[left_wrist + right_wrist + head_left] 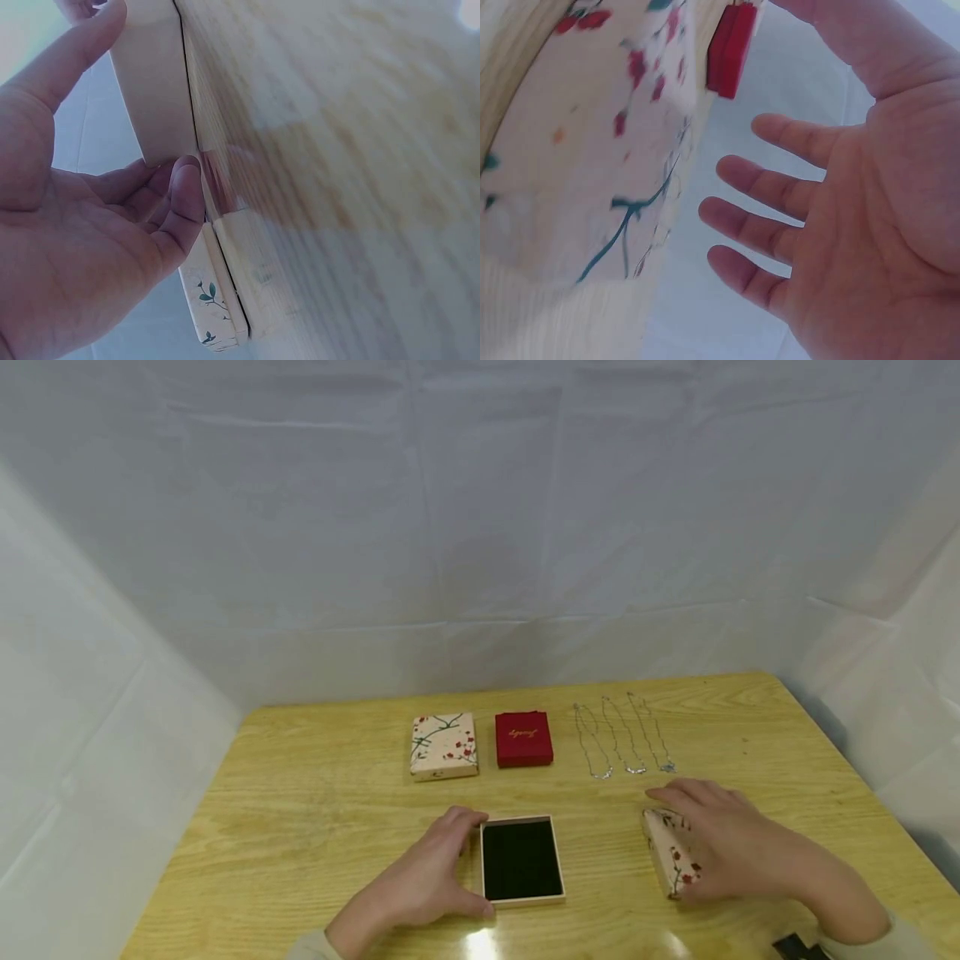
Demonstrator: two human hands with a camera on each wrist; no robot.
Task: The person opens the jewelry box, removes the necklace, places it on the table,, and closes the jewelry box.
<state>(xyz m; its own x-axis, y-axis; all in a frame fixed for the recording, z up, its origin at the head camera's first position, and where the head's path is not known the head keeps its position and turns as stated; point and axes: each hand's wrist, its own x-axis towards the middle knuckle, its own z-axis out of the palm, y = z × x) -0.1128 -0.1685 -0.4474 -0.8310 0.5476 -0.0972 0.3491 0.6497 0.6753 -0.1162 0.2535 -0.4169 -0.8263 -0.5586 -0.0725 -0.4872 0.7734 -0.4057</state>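
My left hand (431,872) holds the left side of a square box base (521,860) with a dark lining, its thumb at the near corner and fingers at the far one. In the left wrist view those fingers curl against the end of the plain cream wall (154,82). To the right is the box's cream lid (667,852), printed with red blossoms and partly covered by my right hand (727,839). The right wrist view has that hand's fingers (757,184) spread, apart from the blurred lid (592,150).
Behind the base sit a closed floral box (442,747) and a red box (523,739) with gold lettering. Three thin silver chain necklaces (635,770) lie side by side at the back right. White cloth (480,527) walls in the wooden table (315,793).
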